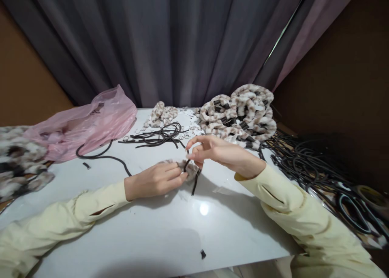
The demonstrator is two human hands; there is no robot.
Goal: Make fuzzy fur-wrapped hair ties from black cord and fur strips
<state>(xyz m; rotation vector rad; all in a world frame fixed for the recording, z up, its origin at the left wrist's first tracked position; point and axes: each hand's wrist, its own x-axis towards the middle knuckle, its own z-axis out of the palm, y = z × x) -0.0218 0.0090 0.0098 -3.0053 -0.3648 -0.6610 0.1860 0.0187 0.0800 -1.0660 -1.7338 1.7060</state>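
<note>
Near the middle of the white table, a fuzzy white and brown piece (191, 172) lies under my left hand (158, 180), whose fingers are wrapped on it. A dark cord (195, 185) comes out of the fuzzy piece, its end pointing toward me. My right hand (212, 151) is raised just to the right, with thumb and index finger pinched on a thin dark length of cord at the piece. Part of the fuzzy piece is hidden by my left fingers.
Behind the hands lie loose dark cords (161, 136) and small metal rings. Fuzzy loops (252, 112) are piled at the back right, a pink plastic bag (103, 120) at the left. Many black cords (304, 160) and scissors (354, 213) sit at the right. The front edge holds a dark scrap (203, 254).
</note>
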